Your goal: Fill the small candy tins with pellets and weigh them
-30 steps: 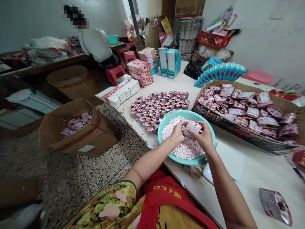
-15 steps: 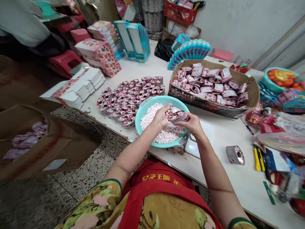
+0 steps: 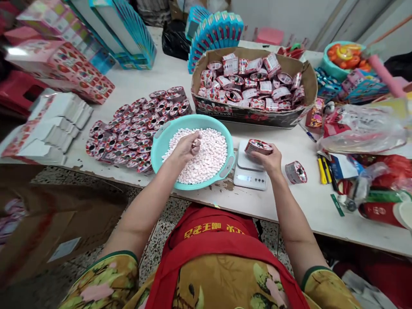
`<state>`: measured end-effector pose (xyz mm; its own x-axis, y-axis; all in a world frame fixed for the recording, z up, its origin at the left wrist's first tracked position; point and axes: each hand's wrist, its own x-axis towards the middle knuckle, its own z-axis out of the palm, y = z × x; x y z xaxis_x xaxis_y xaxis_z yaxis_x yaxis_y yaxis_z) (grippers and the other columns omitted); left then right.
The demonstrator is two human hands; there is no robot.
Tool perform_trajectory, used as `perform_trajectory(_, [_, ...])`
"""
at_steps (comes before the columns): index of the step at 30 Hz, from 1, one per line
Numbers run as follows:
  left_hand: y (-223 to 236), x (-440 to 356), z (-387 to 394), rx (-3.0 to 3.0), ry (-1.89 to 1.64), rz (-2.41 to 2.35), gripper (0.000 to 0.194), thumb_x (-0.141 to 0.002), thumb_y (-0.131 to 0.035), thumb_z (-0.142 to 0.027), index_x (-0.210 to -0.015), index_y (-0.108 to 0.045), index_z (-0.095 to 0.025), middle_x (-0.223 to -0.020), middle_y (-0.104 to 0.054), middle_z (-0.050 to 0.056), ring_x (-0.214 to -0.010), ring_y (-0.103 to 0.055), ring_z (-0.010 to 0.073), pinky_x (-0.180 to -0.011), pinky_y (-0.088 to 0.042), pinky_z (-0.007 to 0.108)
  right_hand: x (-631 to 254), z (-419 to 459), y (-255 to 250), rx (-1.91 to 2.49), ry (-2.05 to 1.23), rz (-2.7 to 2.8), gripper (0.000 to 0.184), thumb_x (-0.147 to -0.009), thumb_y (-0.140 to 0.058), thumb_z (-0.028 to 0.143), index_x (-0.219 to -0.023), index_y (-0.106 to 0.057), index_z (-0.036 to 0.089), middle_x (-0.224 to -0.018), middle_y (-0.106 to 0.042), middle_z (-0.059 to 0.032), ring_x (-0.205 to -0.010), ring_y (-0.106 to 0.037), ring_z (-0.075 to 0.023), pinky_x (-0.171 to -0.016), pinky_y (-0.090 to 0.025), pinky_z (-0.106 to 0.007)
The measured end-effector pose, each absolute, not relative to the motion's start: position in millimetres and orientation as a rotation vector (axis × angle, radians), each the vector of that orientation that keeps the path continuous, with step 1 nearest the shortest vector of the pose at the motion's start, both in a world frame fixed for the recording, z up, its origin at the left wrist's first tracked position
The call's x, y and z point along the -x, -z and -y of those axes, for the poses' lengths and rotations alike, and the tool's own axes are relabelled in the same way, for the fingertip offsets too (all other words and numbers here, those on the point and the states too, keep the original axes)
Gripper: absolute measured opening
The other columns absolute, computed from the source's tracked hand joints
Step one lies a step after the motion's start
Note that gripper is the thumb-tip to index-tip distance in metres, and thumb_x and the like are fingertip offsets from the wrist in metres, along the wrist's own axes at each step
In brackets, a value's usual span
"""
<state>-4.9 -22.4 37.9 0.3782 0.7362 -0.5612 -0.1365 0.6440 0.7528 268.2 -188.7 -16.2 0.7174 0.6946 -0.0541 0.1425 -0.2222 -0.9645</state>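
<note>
My left hand [image 3: 186,149] is over a turquoise basin [image 3: 158,143] full of small pale pink candies [image 3: 207,161]. Its fingers are curled closed, and a few of the candies seem to show between them. In my right hand [image 3: 272,159] is a small oval printed packet [image 3: 258,146] with a hole in its top. The packet is above the plate of a white digital scale [image 3: 250,178]; whether it touches the plate I cannot tell. Another such packet [image 3: 295,172] lies on the table, right of the scale.
Rows of similar packets [image 3: 128,133] stand left of the basin. Behind it, a cardboard box [image 3: 225,112] holds many more. Folded cartons [image 3: 54,128] lie at the left. Cutters [image 3: 323,169], plastic bags [image 3: 363,128] and a red cup [image 3: 381,213] crowd the right side.
My right hand has carried the packet from over the basin rightward to above the scale. My left hand has parted from the packet and stays over the candies. The view has turned right.
</note>
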Motion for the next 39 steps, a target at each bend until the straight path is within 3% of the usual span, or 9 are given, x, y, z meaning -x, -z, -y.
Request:
perform_trajectory(4, [-31.3,5.0,28.3,-0.993,-0.636,-1.139,0.021,-0.082,-0.076,-0.022,-0.072,-0.058,-0.018,-0.053,-0.051,-0.003,-0.042,-0.040,0.0064,-0.041,-0.025,0.015,-282.7,191.7,43.7,2.086,-0.433,0.776,0.068,-0.046,-0.094,0.053,-0.099,-0.070,0.018,-0.103,-0.069,-0.0089,-0.104,-0.064,-0.0294,-0.102,-0.049,-0.046])
perform_trajectory(7, [-30.1,6.2,31.6,-1.366,-0.587,-1.189,0.013,-0.083,-0.069,-0.018,-0.071,-0.064,-0.018,-0.053,-0.051,-0.002,-0.047,-0.040,0.0099,-0.046,-0.027,0.019,-284.5,197.1,44.8,2.114,-0.387,0.851,0.072,-0.054,-0.092,0.053,-0.114,-0.068,0.020,-0.119,-0.067,-0.0123,-0.121,-0.057,-0.0329,-0.109,-0.044,-0.050])
perform_trajectory(12, [-21.7,16.9,28.8,-1.771,-0.481,-1.232,0.016,-0.082,-0.061,-0.010,-0.079,-0.074,-0.020,-0.058,-0.052,-0.001,-0.055,-0.042,0.0142,-0.053,-0.028,0.024,-279.3,236.8,26.4,1.920,-0.231,0.862,0.066,-0.081,-0.073,0.056,-0.136,-0.058,0.023,-0.140,-0.060,-0.0139,-0.123,-0.058,-0.0280,-0.102,-0.050,-0.047])
perform_trajectory(16, [-19.1,23.5,24.2,-1.559,-0.531,-1.215,0.016,-0.079,-0.061,-0.008,-0.080,-0.073,-0.019,-0.061,-0.055,0.000,-0.056,-0.047,0.0129,-0.051,-0.032,0.021,-263.0,285.3,23.3,1.863,-0.119,0.789,0.050,-0.085,-0.070,0.053,-0.125,-0.063,0.024,-0.135,-0.064,-0.0119,-0.117,-0.064,-0.0251,-0.093,-0.055,-0.043])
perform_trajectory(21, [-26.1,31.4,18.9,-0.876,-0.738,-1.205,0.004,-0.086,-0.064,-0.014,-0.085,-0.065,-0.017,-0.062,-0.058,-0.001,-0.049,-0.052,0.0083,-0.042,-0.032,0.015,-237.5,340.7,42.3,1.883,-0.077,0.659,0.038,-0.086,-0.072,0.048,-0.112,-0.068,0.021,-0.125,-0.068,-0.0127,-0.114,-0.067,-0.0251,-0.088,-0.057,-0.041])
perform_trajectory(26, [-30.4,37.0,13.9,-0.551,-0.695,-1.139,0.035,-0.104,-0.051,-0.042,-0.081,-0.060,-0.017,-0.057,-0.052,-0.001,-0.042,-0.043,0.0052,-0.035,-0.024,0.012,-224.8,368.6,61.7,1.932,-0.040,0.613,0.035,-0.088,-0.069,0.049,-0.106,-0.068,0.019,-0.119,-0.069,-0.0139,-0.112,-0.067,-0.0257,-0.086,-0.059,-0.042])
perform_trajectory(28, [-31.1,35.4,12.7,-0.508,-0.739,-1.120,0.035,-0.106,-0.048,-0.040,-0.080,-0.058,-0.018,-0.057,-0.050,-0.002,-0.042,-0.044,0.0051,-0.036,-0.026,0.012,-221.0,372.3,65.3,1.946,0.023,0.643,0.032,-0.089,-0.068,0.047,-0.104,-0.069,0.019,-0.116,-0.070,-0.0144,-0.111,-0.067,-0.0262,-0.085,-0.059,-0.043])
perform_trajectory(34, [-29.0,25.3,11.0,-0.408,-0.825,-1.116,0.017,-0.099,-0.049,-0.010,-0.087,-0.058,-0.017,-0.063,-0.057,-0.001,-0.051,-0.055,0.0057,-0.047,-0.045,0.013,-205.9,376.8,67.8,1.991,0.146,0.778,0.024,-0.094,-0.064,0.043,-0.101,-0.069,0.021,-0.108,-0.073,-0.0132,-0.106,-0.069,-0.0273,-0.093,-0.056,-0.049])
perform_trajectory(39, [-30.2,23.6,17.7,-0.471,-0.788,-1.046,0.023,-0.104,-0.050,-0.021,-0.084,-0.058,-0.016,-0.061,-0.053,-0.002,-0.045,-0.048,0.0044,-0.041,-0.037,0.012,-201.1,381.9,75.3,1.970,0.208,0.875,0.017,-0.095,-0.065,0.038,-0.100,-0.069,0.022,-0.106,-0.074,-0.0115,-0.104,-0.070,-0.0260,-0.097,-0.056,-0.050])
